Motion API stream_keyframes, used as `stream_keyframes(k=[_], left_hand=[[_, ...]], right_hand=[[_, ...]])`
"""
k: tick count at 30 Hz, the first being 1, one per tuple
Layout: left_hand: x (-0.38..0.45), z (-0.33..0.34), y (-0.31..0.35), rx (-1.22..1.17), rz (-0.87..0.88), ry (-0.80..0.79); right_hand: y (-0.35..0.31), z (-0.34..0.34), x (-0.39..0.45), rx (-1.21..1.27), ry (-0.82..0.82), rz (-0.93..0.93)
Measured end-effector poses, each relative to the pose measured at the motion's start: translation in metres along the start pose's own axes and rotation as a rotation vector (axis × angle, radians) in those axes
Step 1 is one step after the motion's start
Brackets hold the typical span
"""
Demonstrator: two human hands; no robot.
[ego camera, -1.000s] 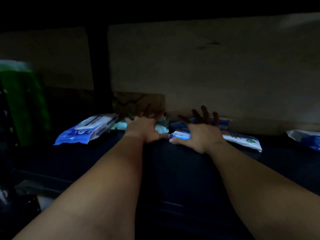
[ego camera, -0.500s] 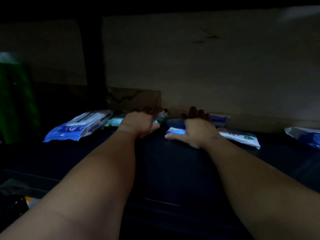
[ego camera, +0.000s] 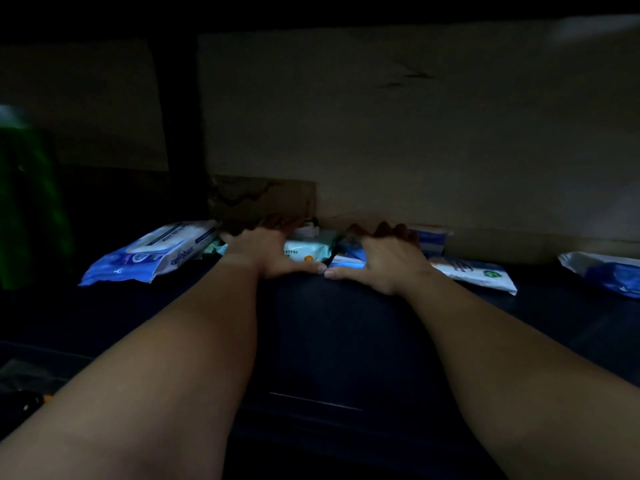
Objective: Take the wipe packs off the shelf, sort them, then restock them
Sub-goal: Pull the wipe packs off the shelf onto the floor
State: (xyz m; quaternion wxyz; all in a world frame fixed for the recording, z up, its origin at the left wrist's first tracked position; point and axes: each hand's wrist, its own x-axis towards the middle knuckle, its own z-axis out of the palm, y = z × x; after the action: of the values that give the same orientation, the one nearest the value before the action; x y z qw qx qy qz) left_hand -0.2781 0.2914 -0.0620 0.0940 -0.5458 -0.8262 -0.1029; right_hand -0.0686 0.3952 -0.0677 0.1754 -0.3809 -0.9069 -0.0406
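Nearest, two bare forearms are stretched forward over the dark shelf (ego camera: 346, 341). The left hand (ego camera: 266, 252) is laid palm-down on the pale green pack (ego camera: 308, 250), fingers spread and reaching past it into shadow. The right hand (ego camera: 384, 261) is spread flat over a small blue pack (ego camera: 346, 262); the thumb tips are almost touching. Neither hand is seen clamped on anything.

The green pack lies directly under and ahead of the left hand, its long axis across the shelf, so the left is the nearer hand.

Around the green pack, six packs can be counted. These are the large blue pack (ego camera: 152, 252) to its left, the white pack (ego camera: 474, 273) to its right, a boxy blue pack (ego camera: 431, 239) behind that, and one more (ego camera: 602, 271) at far right. More may be hidden in the dark.
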Motion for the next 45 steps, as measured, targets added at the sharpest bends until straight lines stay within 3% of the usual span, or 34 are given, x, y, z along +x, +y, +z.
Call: stream_keyframes(k=[6,13,18,24,30,34,45], left_hand=[[0.006,0.0,-0.007,-0.038,0.014,0.008],[-0.001,-0.01,0.008,0.18,0.07,0.115],[-0.004,-0.02,0.017,0.301,0.119,0.084],[0.0,-0.011,0.017,0.207,0.079,0.024],[0.0,-0.01,0.015,0.109,0.104,0.12],[-0.013,-0.014,0.017,0.014,0.025,0.194],[-0.078,-0.069,0.003,0.17,0.091,0.548]], right_hand=[[-0.004,-0.007,-0.006,0.026,-0.009,-0.011],[-0.019,-0.014,-0.012,-0.026,0.038,0.057],[-0.012,-0.009,-0.01,0.075,-0.015,0.058],[-0.009,-0.006,-0.01,0.19,0.006,0.054],[-0.007,-0.008,-0.01,0.214,0.05,0.084],[-0.012,-0.01,-0.013,0.214,0.154,0.114],[-0.051,-0.078,-0.063,0.076,0.351,0.053]])
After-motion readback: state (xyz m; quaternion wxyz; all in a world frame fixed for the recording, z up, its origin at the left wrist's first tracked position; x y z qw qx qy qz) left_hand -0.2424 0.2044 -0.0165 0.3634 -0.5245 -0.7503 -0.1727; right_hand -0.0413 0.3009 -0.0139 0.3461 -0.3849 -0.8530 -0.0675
